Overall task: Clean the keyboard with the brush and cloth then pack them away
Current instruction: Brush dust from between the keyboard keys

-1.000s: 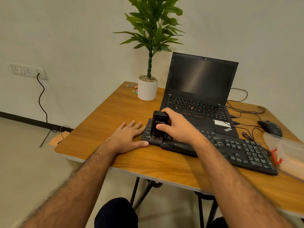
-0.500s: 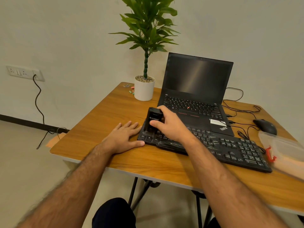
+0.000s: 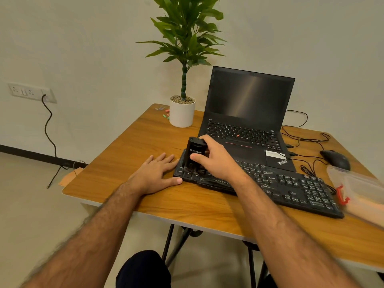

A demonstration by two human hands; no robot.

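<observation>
The wooden counter [image 3: 128, 163] stood against a plain pale wall, with a socket [image 3: 31, 92] and a dangling cable [image 3: 49, 129] at left. On it were a potted plant [image 3: 182, 113], an open laptop [image 3: 247, 113], a mouse [image 3: 335, 160] and a clear bag [image 3: 361, 183]. The keyboard [image 3: 291, 186] lay near the front edge. The right hand [image 3: 216, 161] was clamped on the brush [image 3: 194, 154], upright on the keyboard's left end. The left hand [image 3: 154, 173] lay flat, fingers spread, thumb touching the keyboard. Since half a second before, both hands and the brush had barely shifted.
</observation>
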